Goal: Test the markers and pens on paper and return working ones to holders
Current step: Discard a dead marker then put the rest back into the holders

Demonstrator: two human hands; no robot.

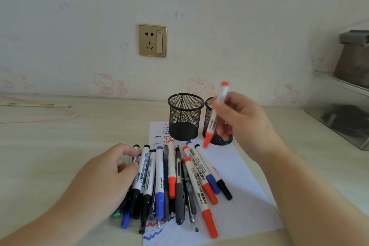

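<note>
My right hand grips a red whiteboard marker, held nearly upright with its red cap pointing down, just in front of the right black mesh holder. The left mesh holder stands beside it and looks empty. A heap of markers and pens with black, blue and red caps lies on a white paper sheet marked with squiggles. My left hand rests on the heap's left side, its fingers curled over a black-capped marker; whether it grips the marker is not plain.
A wall socket sits on the wall behind the holders. A clear plastic box with dark contents stands at the right edge of the pale wooden desk. A thin stick lies at the far left.
</note>
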